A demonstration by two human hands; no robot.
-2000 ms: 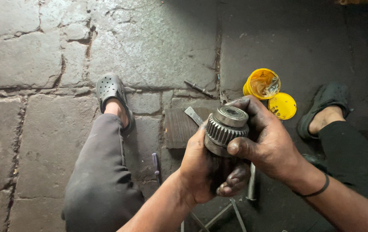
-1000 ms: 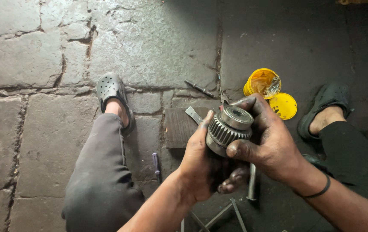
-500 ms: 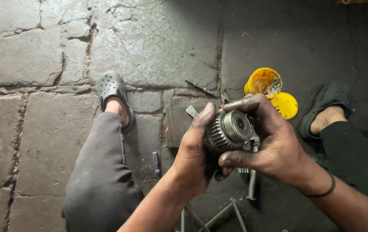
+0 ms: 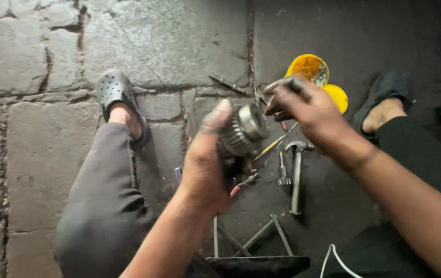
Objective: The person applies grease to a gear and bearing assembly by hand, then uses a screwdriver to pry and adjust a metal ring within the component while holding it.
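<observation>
We have the toothed metal gear (image 4: 242, 131) gripped in our left hand (image 4: 205, 170), fingers wrapped round its body and thumb raised beside the teeth, held above the stone floor (image 4: 169, 36). Our right hand (image 4: 308, 110) hovers just beside its top, loosely curled and empty as far as we can tell. We judge this a check-and-turn step; a hammer (image 4: 296, 175) and yellow tub (image 4: 308, 68) lie below.
</observation>
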